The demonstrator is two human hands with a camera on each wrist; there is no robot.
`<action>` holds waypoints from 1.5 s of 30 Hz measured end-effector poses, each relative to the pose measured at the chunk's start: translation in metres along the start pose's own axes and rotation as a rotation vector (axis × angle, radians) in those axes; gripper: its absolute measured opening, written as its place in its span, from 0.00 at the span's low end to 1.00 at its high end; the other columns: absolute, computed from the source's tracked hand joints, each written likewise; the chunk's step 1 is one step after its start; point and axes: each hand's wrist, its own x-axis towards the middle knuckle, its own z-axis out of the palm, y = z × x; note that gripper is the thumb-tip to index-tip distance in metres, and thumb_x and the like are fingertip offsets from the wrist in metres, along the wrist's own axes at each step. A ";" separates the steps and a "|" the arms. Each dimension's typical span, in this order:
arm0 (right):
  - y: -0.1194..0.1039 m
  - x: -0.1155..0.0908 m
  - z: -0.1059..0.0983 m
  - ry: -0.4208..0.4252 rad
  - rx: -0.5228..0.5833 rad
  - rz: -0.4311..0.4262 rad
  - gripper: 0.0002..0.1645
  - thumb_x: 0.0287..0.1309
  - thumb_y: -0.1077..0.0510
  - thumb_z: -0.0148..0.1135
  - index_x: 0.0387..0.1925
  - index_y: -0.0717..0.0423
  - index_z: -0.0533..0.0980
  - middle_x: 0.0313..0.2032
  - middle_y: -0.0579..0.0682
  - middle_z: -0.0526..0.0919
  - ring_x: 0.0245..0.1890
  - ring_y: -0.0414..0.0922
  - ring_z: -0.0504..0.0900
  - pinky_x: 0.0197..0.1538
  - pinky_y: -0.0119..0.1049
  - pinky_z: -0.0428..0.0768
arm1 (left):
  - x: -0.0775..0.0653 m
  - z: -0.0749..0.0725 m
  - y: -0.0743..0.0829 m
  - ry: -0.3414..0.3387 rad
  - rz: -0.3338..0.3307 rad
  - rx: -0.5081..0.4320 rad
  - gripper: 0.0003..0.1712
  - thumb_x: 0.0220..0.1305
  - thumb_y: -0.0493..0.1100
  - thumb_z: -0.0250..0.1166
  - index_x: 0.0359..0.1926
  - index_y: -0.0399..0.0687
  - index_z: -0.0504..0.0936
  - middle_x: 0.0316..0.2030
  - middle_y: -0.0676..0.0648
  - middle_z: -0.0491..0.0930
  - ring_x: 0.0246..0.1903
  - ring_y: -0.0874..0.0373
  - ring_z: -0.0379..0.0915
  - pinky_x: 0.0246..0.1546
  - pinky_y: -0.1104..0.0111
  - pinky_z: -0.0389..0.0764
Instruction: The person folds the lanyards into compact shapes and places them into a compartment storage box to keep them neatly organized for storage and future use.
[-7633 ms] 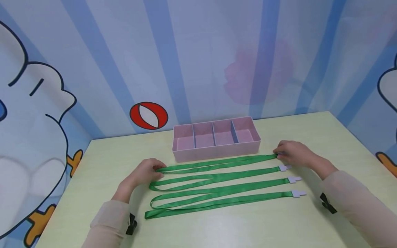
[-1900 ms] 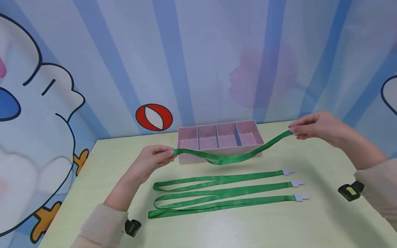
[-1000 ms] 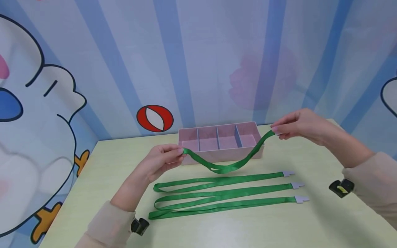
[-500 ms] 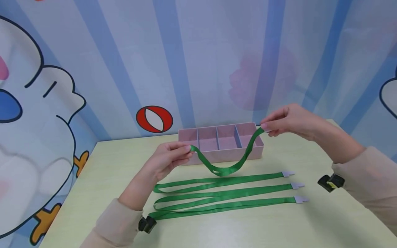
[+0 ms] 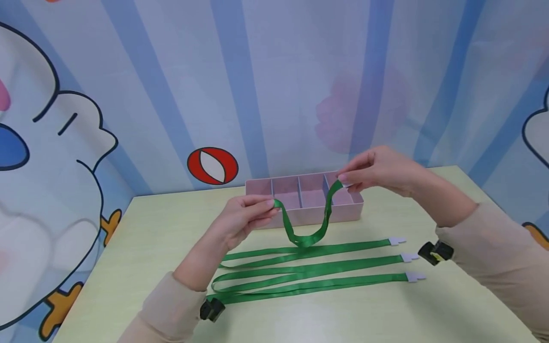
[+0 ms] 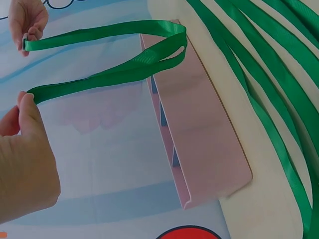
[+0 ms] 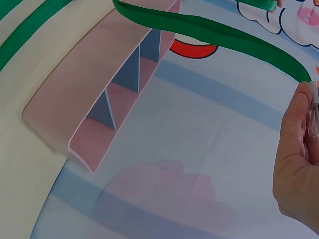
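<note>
The step in hand looks to be doubling over one green lanyard (image 5: 305, 239), which hangs in a U in the air before the front wall of the pink four-compartment box (image 5: 309, 217). The person's left grip (image 5: 242, 220) pinches one end between thumb and fingers, while the right grip (image 5: 379, 170), set a little higher, pinches the other end beside its pale fitting (image 7: 314, 107). The next move probably calls for closing the gap between the two grips so that the ends meet, with the strap lying flat and the bend hanging evenly. Three more green lanyards (image 5: 343, 265) lie on the tabletop (image 5: 454, 305) nearer the person, their white clips (image 5: 409, 257) pointing right. In the head view the bottom of the U overlaps the rearmost of them, and whether the two touch is hard to tell there. The left wrist and forearm hide that lanyard's left end, and a black wrist device (image 5: 212, 310) covers part of the nearest one. The fingers block parts of the box's outer compartments, and the held fitting is cut off at the edge of the right wrist view.
</note>
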 end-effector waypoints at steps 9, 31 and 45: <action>-0.006 0.010 0.016 -0.057 0.003 -0.026 0.22 0.56 0.59 0.64 0.47 0.72 0.76 0.36 0.54 0.84 0.33 0.47 0.83 0.42 0.40 0.82 | 0.000 0.012 0.001 -0.047 0.023 -0.075 0.13 0.64 0.29 0.55 0.34 0.45 0.84 0.28 0.47 0.84 0.30 0.61 0.82 0.33 0.73 0.81; -0.010 0.026 0.049 -0.129 0.010 -0.027 0.16 0.57 0.63 0.62 0.45 0.70 0.78 0.37 0.54 0.83 0.33 0.48 0.83 0.45 0.45 0.81 | 0.005 0.028 -0.008 -0.108 0.036 -0.051 0.21 0.66 0.30 0.54 0.58 0.24 0.68 0.29 0.48 0.84 0.30 0.61 0.82 0.36 0.71 0.81; -0.009 0.028 0.059 -0.142 -0.019 -0.043 0.14 0.57 0.62 0.63 0.43 0.67 0.80 0.35 0.53 0.84 0.31 0.47 0.83 0.40 0.42 0.82 | 0.004 0.033 -0.011 -0.133 0.006 -0.070 0.21 0.65 0.28 0.54 0.58 0.25 0.69 0.32 0.47 0.84 0.33 0.60 0.82 0.43 0.67 0.78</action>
